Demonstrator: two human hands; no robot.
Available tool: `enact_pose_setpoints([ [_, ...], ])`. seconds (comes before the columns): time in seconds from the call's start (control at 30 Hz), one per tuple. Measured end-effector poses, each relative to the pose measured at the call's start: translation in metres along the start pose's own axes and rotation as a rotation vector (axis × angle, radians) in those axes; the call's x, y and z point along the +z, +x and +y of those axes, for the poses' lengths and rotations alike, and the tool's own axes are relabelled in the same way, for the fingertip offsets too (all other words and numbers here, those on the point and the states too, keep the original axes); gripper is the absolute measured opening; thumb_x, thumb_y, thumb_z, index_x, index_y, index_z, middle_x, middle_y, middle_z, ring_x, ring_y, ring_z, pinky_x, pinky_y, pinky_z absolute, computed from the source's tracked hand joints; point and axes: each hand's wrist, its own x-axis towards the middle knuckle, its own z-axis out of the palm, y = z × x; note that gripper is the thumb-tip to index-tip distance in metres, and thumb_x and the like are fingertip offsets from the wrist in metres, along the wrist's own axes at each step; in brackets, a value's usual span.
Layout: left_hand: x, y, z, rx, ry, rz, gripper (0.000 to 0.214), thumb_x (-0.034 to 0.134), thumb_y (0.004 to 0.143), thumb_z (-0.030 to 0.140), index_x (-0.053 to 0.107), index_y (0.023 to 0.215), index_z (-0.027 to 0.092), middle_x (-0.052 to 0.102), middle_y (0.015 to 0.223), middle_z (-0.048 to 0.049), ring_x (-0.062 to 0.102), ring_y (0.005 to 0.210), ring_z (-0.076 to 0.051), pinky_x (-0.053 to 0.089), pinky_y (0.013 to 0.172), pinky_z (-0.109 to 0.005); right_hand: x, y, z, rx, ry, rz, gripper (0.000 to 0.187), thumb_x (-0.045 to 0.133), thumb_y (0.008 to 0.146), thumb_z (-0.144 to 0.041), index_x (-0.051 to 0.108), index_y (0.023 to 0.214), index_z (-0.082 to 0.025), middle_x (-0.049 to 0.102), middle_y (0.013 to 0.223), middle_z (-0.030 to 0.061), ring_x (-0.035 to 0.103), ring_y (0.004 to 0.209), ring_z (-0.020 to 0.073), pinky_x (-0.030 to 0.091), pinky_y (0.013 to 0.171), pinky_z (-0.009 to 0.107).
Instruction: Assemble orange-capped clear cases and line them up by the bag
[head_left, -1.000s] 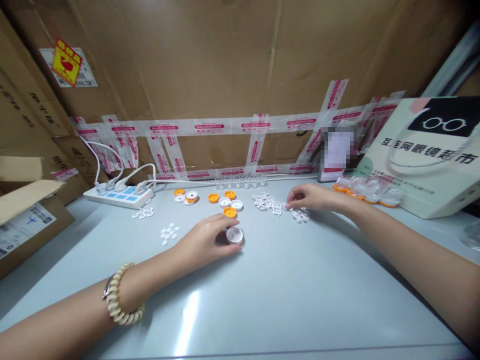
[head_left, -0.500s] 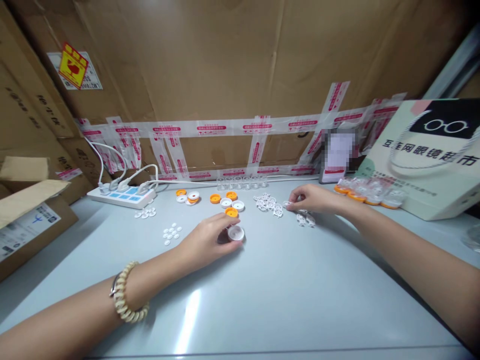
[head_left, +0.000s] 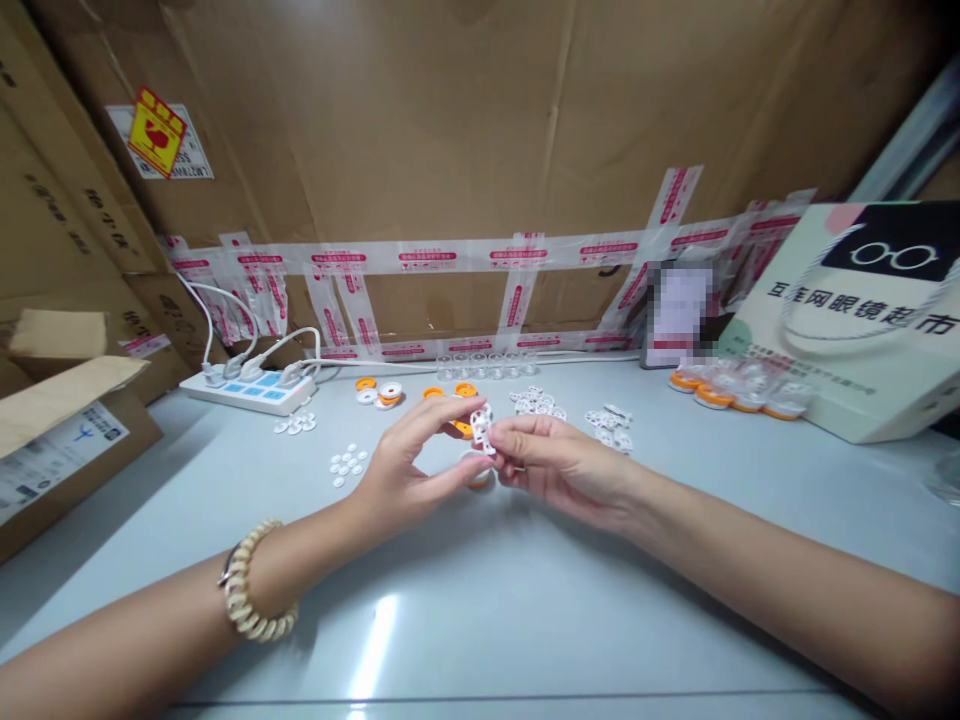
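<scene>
Between my two hands, above the table, is a small white plastic part with cut-out holes (head_left: 481,426), tilted up on edge. My right hand (head_left: 559,462) pinches it from the right side. My left hand (head_left: 416,450) has its index finger at the part's top edge and its thumb at the bottom edge. Just beneath them a round white-and-orange piece (head_left: 478,482) rests on the table, partly hidden by my fingers. More cut-out white parts lie in a pile (head_left: 538,402) and in a second group (head_left: 611,428) beyond my right hand.
Orange and white rings (head_left: 388,393), small white discs (head_left: 347,464) and a row of clear cups (head_left: 486,366) lie farther back. A power strip (head_left: 251,390) and cardboard box (head_left: 71,440) are left. A phone (head_left: 679,318), orange-based clear pieces (head_left: 739,388) and paper bag (head_left: 847,330) stand right.
My right hand has come left from the cut-out parts with one of them. My left hand has let go of the round piece and now grips the white part too.
</scene>
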Motion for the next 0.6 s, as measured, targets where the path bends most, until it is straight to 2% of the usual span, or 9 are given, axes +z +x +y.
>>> enact_pose_setpoints([
  [0.1, 0.002, -0.001, 0.003, 0.018, -0.042, 0.044, 0.038, 0.064, 0.077, 0.018, 0.055, 0.114, 0.020, 0.063, 0.104, -0.0091, 0.060, 0.087, -0.016, 0.053, 0.076, -0.030, 0.005, -0.002, 0.006, 0.036, 0.105, -0.042, 0.019, 0.074, 0.065, -0.033, 0.065, 0.062, -0.016, 0.051, 0.058, -0.0033, 0.043, 0.056, 0.0066, 0.035, 0.055, 0.018],
  [0.23, 0.004, -0.002, 0.005, 0.028, -0.050, 0.046, 0.043, 0.067, 0.074, 0.019, 0.054, 0.114, 0.018, 0.064, 0.105, -0.0102, 0.061, 0.089, -0.017, 0.054, 0.076, -0.031, 0.009, -0.004, 0.012, 0.076, 0.169, 0.002, 0.020, 0.079, 0.058, -0.033, 0.063, 0.059, -0.019, 0.051, 0.059, -0.0041, 0.039, 0.055, 0.0072, 0.034, 0.055, 0.018],
  [0.37, 0.003, -0.003, 0.005, 0.051, -0.016, 0.063, 0.036, 0.067, 0.073, 0.015, 0.057, 0.108, 0.018, 0.066, 0.099, -0.0085, 0.061, 0.087, -0.017, 0.054, 0.074, -0.030, 0.009, -0.003, 0.009, 0.058, 0.070, -0.002, 0.023, 0.078, 0.056, -0.039, 0.065, 0.060, -0.020, 0.055, 0.062, -0.0027, 0.042, 0.058, 0.0089, 0.035, 0.058, 0.021],
  [0.43, 0.000, -0.003, 0.003, 0.050, 0.004, 0.083, 0.038, 0.068, 0.072, 0.014, 0.057, 0.108, 0.020, 0.066, 0.100, -0.0077, 0.061, 0.088, -0.017, 0.053, 0.076, -0.031, -0.003, -0.001, -0.001, -0.025, -0.119, 0.043, 0.029, 0.072, 0.060, -0.047, 0.067, 0.063, -0.019, 0.057, 0.064, -0.0010, 0.046, 0.061, 0.0103, 0.035, 0.060, 0.023],
  [0.47, -0.001, -0.003, 0.002, 0.050, 0.014, 0.096, 0.039, 0.067, 0.072, 0.013, 0.057, 0.109, 0.021, 0.066, 0.101, -0.0071, 0.060, 0.088, -0.017, 0.052, 0.077, -0.032, -0.013, 0.000, -0.008, -0.092, -0.264, 0.105, 0.031, 0.070, 0.061, -0.049, 0.067, 0.067, -0.019, 0.058, 0.065, -0.0005, 0.047, 0.062, 0.0109, 0.036, 0.062, 0.024],
  [0.53, -0.004, -0.003, -0.001, 0.063, 0.027, 0.110, 0.042, 0.066, 0.073, 0.011, 0.057, 0.112, 0.023, 0.065, 0.103, -0.0060, 0.059, 0.088, -0.016, 0.051, 0.078, -0.033, -0.041, 0.001, -0.023, -0.248, -0.627, 0.324, 0.032, 0.068, 0.062, -0.049, 0.066, 0.071, -0.018, 0.059, 0.066, -0.0007, 0.048, 0.063, 0.0117, 0.036, 0.063, 0.025],
  [0.6, -0.007, -0.002, -0.003, 0.079, 0.026, 0.112, 0.042, 0.064, 0.074, 0.009, 0.057, 0.113, 0.024, 0.065, 0.103, -0.0057, 0.058, 0.089, -0.016, 0.051, 0.076, -0.032, -0.071, 0.003, -0.036, -0.255, -0.955, 0.498, 0.031, 0.067, 0.063, -0.048, 0.063, 0.068, -0.018, 0.060, 0.066, -0.0001, 0.049, 0.062, 0.0124, 0.036, 0.062, 0.026],
])
